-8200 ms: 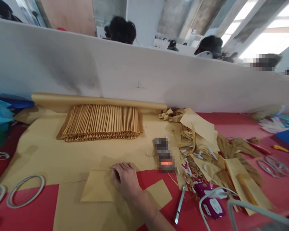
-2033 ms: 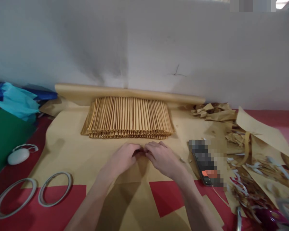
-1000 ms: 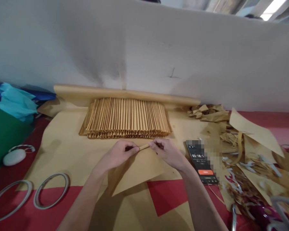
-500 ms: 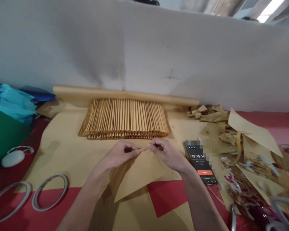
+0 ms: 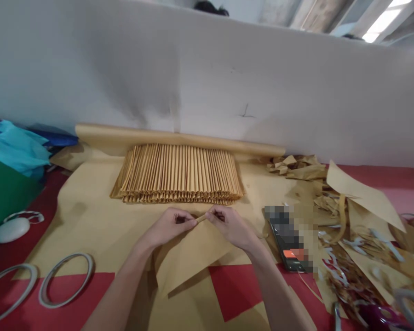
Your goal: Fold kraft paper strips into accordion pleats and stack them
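Between my hands is a sheet of brown kraft paper (image 5: pixel 193 257), its far edge folded over in a narrow strip. My left hand (image 5: pixel 172 225) pinches that strip with thumb and fingers. Close beside it, my right hand (image 5: pixel 227 223) pinches the same strip a little to the right. The sheet hangs toward me, its near corner lifted off the surface below. Just beyond my hands stands a long pleated stack of brown paper (image 5: pixel 181 170), its folds packed tightly together.
A roll of brown paper (image 5: pixel 179 138) lies along the grey partition (image 5: pixel 207 78). On the right are a phone (image 5: pixel 286 239) and a heap of paper scraps (image 5: pixel 359 248). Two tape rings, one a white tape ring (image 5: pixel 67 280), lie at left near a white oval object (image 5: pixel 12 230).
Both hands have shifted slightly left along the sheet and sit a bit closer together, still pinching the folded edge. The whole view has tilted a little.
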Available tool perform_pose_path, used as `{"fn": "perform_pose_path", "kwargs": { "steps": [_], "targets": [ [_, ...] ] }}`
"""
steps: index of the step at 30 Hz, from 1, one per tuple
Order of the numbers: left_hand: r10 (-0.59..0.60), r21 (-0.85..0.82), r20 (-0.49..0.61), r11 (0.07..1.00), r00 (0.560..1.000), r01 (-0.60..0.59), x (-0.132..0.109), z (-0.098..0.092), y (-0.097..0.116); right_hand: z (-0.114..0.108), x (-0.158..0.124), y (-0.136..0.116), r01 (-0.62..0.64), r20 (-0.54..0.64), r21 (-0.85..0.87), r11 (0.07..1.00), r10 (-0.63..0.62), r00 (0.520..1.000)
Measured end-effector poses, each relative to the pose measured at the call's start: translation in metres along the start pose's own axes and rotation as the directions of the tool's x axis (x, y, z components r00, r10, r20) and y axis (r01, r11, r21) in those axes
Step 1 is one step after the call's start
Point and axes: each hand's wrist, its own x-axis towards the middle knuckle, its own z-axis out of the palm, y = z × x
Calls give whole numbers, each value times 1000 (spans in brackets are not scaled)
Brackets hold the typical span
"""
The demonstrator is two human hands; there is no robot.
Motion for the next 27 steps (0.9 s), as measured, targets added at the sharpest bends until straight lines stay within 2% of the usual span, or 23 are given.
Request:
{"fn": "perform_pose_path", "kwargs": {
  "steps": [9,12,15,18,21,24,27],
  "targets": [
    [40,88,69,995,997,-46,0,2,3,-14,0,9,4,9,-62,998,-3,1000],
    [70,136,61,988,996,-77,1,3,6,-17,-3,1,-13,-22,-221,975,8,1000],
    [127,237,53,962,990,-136,0,9,16,-15,-13,-14,75,-73,-452,889,-121,990],
    [170,346,43,922,985,-174,-9,19,26,-9,-33,-23,195,29,-513,836,-210,977],
    [164,489,15,859,986,-150,-27,28,27,0,-58,-15,123,-12,-515,848,-151,988],
    [161,618,-21,778,987,-114,-49,35,17,9,-75,-2,51,-74,-594,803,-117,990],
    [252,726,-43,673,967,-143,-63,40,4,21,-81,1,114,-38,-669,735,-186,982]
  ]
}}
